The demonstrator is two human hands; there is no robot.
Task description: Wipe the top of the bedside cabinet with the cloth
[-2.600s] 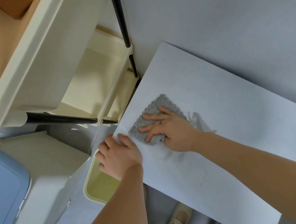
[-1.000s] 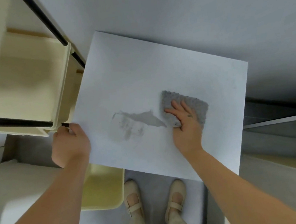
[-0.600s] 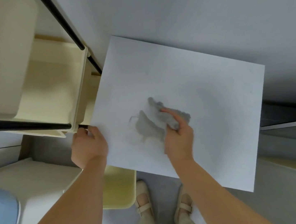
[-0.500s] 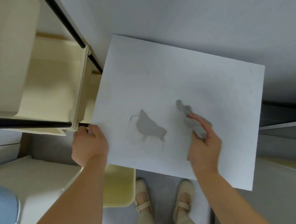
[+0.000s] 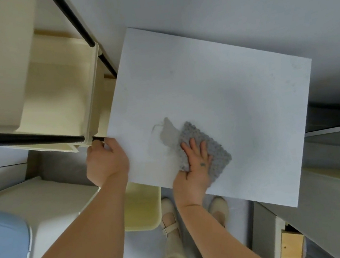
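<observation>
The white top of the bedside cabinet [image 5: 224,91] fills the middle of the view. A grey knobbly cloth [image 5: 215,149] lies flat on it near the front edge. My right hand [image 5: 193,169] presses down on the cloth with fingers spread. A damp grey smear [image 5: 166,133] shows on the top just left of the cloth. My left hand [image 5: 106,161] grips the cabinet's front left corner, fingers curled over the edge.
A cream trolley with black poles [image 5: 57,100] stands close against the cabinet's left side. A cream bin [image 5: 141,210] sits on the floor below the front edge, beside my shoes [image 5: 170,217]. A white box with a blue lid [image 5: 6,254] is at lower left.
My right hand had lifted the bunched cloth off to the right; now the cloth lies spread flat under my palm beside the smear. The left hand stays on the corner.
</observation>
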